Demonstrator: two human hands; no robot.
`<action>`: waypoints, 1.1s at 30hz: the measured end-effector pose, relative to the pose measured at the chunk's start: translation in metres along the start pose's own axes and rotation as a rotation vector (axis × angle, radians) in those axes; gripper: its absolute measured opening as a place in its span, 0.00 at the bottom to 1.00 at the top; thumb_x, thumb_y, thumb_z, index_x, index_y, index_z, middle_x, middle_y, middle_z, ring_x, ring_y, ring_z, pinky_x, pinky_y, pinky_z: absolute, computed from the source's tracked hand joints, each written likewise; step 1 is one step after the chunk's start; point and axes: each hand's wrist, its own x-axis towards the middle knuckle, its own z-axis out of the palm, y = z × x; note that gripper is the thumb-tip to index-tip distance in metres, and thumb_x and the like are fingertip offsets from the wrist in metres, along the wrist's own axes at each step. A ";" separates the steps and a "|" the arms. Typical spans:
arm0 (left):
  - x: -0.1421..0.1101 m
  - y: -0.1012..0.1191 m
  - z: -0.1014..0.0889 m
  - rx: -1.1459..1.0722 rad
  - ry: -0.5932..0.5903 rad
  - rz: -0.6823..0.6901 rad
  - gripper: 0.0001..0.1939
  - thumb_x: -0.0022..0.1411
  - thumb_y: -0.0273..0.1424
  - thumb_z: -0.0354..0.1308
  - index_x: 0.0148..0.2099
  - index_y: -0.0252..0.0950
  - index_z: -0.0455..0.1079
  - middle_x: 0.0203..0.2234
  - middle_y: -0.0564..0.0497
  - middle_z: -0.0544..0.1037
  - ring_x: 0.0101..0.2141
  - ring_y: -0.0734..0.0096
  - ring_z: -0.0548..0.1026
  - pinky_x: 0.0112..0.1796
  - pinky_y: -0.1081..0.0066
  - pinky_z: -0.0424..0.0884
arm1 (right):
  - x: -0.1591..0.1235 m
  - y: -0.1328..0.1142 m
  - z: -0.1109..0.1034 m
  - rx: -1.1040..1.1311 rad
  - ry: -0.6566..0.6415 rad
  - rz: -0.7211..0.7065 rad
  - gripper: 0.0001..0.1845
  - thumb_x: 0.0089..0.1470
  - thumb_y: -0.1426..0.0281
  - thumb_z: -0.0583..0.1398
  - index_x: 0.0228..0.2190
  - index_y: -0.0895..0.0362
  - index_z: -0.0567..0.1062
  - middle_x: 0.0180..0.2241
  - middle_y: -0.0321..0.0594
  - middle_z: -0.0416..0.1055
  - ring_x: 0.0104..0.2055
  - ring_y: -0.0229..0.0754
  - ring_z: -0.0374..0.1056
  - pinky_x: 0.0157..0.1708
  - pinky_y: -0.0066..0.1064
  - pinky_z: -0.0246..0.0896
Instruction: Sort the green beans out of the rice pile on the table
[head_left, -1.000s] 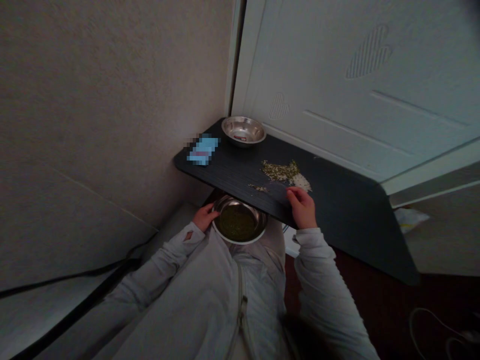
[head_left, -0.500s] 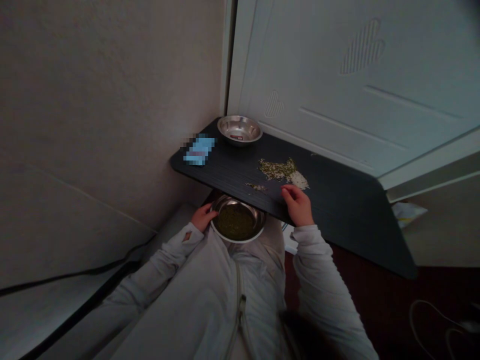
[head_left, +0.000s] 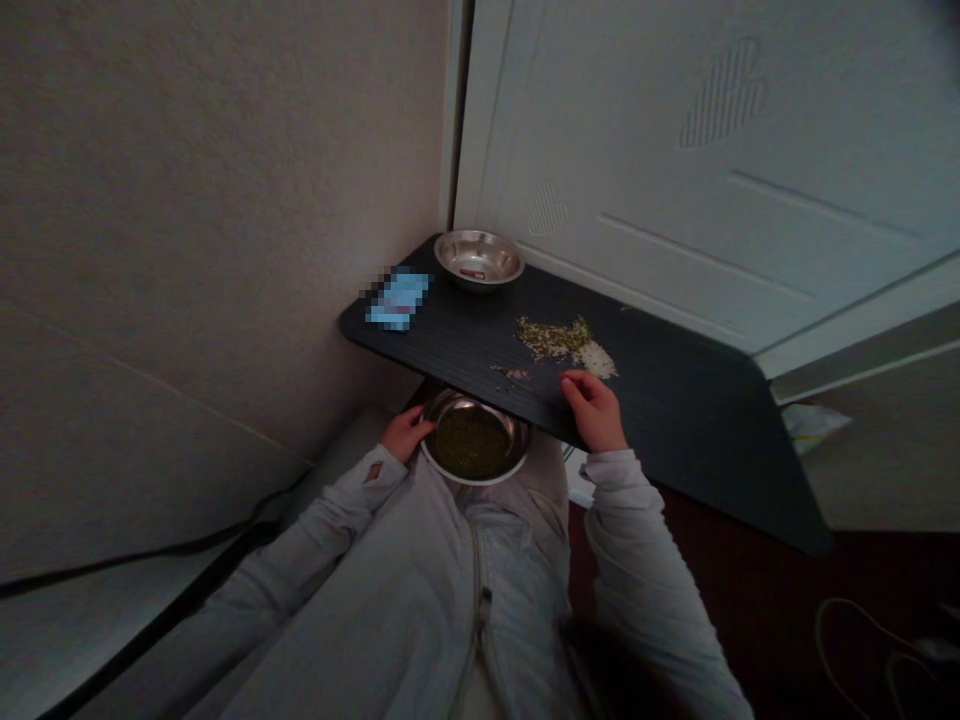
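From where I stand, the left hand (head_left: 405,434) is closed on the near-left rim of a metal bowl (head_left: 519,432) on the person's lap, just below the bench edge, with a layer of green grains (head_left: 471,446) inside. The right hand (head_left: 594,408) is over the near part of the dark bench (head_left: 697,430), thumb and fingers pinched together on what seems to be a thin see-through piece (head_left: 543,386), too faint to be sure of its outline. The relation that matters is here: a small strip of grains (head_left: 513,374) lies just left of the right fingertips, its long axis running roughly left to right, near the bench edge, with the lap bowl below it on the person's side. The right hand is the nearer one to that strip. Just beyond the same fingertips spreads a larger heap, a greenish mixed part (head_left: 553,338) on the left touching a pale pile (head_left: 597,360) on the right. Farther back, a second metal bowl (head_left: 480,250) stands upright by the white door (head_left: 645,150), and a blue flat thing (head_left: 399,302), blurred out, lies to its left near the wall (head_left: 225,200)
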 end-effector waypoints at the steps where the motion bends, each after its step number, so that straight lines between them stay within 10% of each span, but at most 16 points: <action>1: 0.000 0.001 0.000 0.016 0.003 -0.001 0.20 0.39 0.33 0.53 0.38 0.31 0.67 0.30 0.50 0.74 0.33 0.66 0.69 0.35 0.69 0.63 | 0.000 -0.001 0.000 -0.009 -0.005 -0.006 0.13 0.43 0.63 0.52 0.28 0.58 0.70 0.25 0.37 0.67 0.28 0.36 0.61 0.30 0.29 0.55; 33: 0.001 -0.004 -0.003 0.009 -0.008 0.006 0.19 0.40 0.34 0.52 0.37 0.32 0.67 0.28 0.52 0.74 0.31 0.68 0.69 0.34 0.70 0.63 | -0.002 -0.005 -0.002 0.145 -0.071 0.077 0.10 0.41 0.65 0.53 0.25 0.58 0.68 0.19 0.33 0.63 0.23 0.33 0.57 0.24 0.25 0.52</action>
